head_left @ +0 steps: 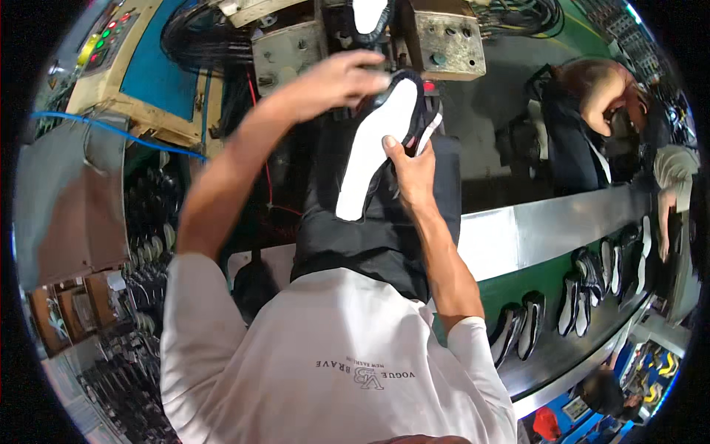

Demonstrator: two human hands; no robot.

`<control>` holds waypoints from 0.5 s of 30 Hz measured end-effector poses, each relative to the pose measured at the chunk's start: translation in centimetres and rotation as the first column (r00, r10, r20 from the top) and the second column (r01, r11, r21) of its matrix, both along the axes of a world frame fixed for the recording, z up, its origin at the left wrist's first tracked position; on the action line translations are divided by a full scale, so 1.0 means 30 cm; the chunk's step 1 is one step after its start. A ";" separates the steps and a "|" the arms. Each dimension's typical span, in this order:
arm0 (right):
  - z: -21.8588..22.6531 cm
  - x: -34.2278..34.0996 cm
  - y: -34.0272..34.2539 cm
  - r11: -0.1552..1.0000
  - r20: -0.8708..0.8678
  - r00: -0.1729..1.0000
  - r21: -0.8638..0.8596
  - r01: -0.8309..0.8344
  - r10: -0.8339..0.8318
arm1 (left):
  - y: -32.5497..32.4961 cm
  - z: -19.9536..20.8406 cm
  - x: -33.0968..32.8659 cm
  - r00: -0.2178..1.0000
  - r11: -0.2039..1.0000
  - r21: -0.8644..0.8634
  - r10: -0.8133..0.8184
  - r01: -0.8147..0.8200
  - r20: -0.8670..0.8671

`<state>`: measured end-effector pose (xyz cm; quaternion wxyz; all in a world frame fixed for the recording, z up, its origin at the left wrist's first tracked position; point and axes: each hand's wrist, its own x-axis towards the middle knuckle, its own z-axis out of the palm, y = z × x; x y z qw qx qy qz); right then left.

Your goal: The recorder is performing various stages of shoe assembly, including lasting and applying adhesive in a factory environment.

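Note:
A black shoe upper with a white insole board point(373, 152) facing up is held over my lap, its toe end pointing away from me. My right hand point(416, 172) grips its right side, the thumb pressed on the white board. A second dark piece with a white edge point(429, 133) shows beside it, by the right fingers; I cannot make out what it is. My left hand point(344, 80) is at the toe end, fingers stretched and slightly blurred. Whether it touches the toe is unclear. Just beyond, another black upper with a white bottom point(368, 16) sits at the machine.
Metal machine boxes point(444, 44) stand ahead, with dark cables on both sides. A control panel with coloured buttons point(107, 37) is at far left. On the right, a green conveyor point(488, 285) with metal edges carries several shoes point(531, 325). Another person point(603, 96) sits at far right.

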<state>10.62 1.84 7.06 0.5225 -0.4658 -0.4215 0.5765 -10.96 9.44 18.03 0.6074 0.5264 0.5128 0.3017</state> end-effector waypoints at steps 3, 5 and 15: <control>-0.146 -0.012 0.000 0.986 -0.059 0.986 -0.070 0.153 -0.157 | -0.284 -0.335 0.014 0.986 0.987 0.144 0.086 -0.065 -0.144; -0.215 0.003 0.007 0.976 -0.037 0.982 -0.125 0.180 -0.186 | -0.404 -0.481 0.081 0.993 0.992 0.097 0.092 -0.084 -0.076; -0.117 0.321 0.082 0.832 0.507 0.682 -0.471 -0.292 0.526 | -0.484 -0.710 0.144 0.921 0.881 -0.322 0.386 -0.347 0.061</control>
